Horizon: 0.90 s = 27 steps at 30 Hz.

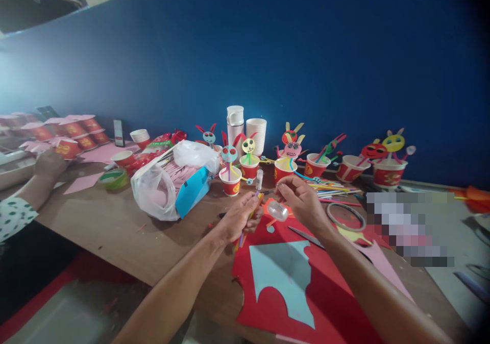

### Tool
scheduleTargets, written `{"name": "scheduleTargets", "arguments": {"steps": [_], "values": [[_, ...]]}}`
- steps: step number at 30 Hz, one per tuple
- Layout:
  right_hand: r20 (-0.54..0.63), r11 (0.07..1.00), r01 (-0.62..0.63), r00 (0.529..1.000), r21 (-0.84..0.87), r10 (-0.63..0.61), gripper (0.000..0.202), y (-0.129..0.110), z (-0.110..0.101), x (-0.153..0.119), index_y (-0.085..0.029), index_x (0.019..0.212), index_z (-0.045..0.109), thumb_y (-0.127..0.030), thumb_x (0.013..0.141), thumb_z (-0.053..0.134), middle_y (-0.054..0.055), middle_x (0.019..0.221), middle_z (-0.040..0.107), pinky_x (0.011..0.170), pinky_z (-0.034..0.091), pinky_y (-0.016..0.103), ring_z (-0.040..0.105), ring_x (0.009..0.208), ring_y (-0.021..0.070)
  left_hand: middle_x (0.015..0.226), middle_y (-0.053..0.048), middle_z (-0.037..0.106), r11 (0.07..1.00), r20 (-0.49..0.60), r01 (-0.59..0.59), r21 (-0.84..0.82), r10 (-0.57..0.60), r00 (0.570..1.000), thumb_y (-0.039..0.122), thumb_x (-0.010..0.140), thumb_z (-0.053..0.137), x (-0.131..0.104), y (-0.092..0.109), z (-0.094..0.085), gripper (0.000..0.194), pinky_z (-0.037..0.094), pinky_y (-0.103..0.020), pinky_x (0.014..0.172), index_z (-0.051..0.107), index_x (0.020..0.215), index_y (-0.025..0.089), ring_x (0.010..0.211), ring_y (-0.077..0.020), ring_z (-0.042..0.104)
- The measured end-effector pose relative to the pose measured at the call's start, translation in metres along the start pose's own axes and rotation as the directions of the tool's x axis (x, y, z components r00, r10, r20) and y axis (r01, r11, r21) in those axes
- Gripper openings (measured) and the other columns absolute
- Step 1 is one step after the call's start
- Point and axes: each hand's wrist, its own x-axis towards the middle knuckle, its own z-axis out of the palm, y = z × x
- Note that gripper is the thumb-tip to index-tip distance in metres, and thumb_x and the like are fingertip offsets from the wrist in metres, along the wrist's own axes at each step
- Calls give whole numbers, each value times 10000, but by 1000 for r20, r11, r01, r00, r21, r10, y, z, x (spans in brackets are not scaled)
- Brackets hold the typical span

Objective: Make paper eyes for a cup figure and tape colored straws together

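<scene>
My left hand (240,217) is closed around a few thin yellow, purple and orange sticks (252,212). Just to its right, my right hand (300,201) has its fingertips pinched together; whatever is between them is too small to make out. A clear, round plastic piece (277,211) lies between the two hands. Under my right wrist are scissors (306,236), resting on red sheet material (329,293). A cut light-blue sheet (283,267) lies on the red one. Behind the hands stand red paper cups (231,187) bearing rabbit-like paper figures (229,154).
A plastic bag with pink pieces (156,196) and a blue box (193,192) sit to the left. Right of my hands are a tape roll (346,216) and several loose coloured sticks (333,188). Another person's hand (49,164) touches a red cup at far left.
</scene>
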Motion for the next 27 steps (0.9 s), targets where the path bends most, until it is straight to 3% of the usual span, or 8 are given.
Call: {"name": "scheduleTargets", "arguments": {"steps": [8,14,20,27], "values": [[61,997,19,998,-72,-14,163,-2,1,-2,-183,840,557,-337,824,507,2,706,603,567,462,248,576,598,126,590,72,378,999,-44,-25,38,26,999,464,803,501,3,-5,-5,297,160,-132,360,468,855,174,378,-8,257],[92,994,25,996,-109,-15,171,-3,2,-2,-180,849,562,-340,828,507,-10,671,583,531,436,230,563,572,120,605,43,470,991,-108,-102,82,111,988,477,805,500,6,-7,-5,317,258,-144,375,493,819,160,410,-31,388],[93,987,39,995,-157,-24,160,-1,3,-4,-179,870,566,-316,834,492,-10,672,571,547,430,232,547,585,119,586,18,550,990,-105,-133,-48,127,986,421,777,569,10,-11,-11,284,436,-199,518,514,820,145,494,-80,525],[98,977,6,995,-215,16,192,-1,2,-4,-176,878,582,-340,835,492,2,689,592,561,428,232,549,597,122,615,-20,607,986,-39,-71,-149,66,997,366,779,584,13,-12,-16,261,477,-224,520,492,856,134,501,-116,586]]}}
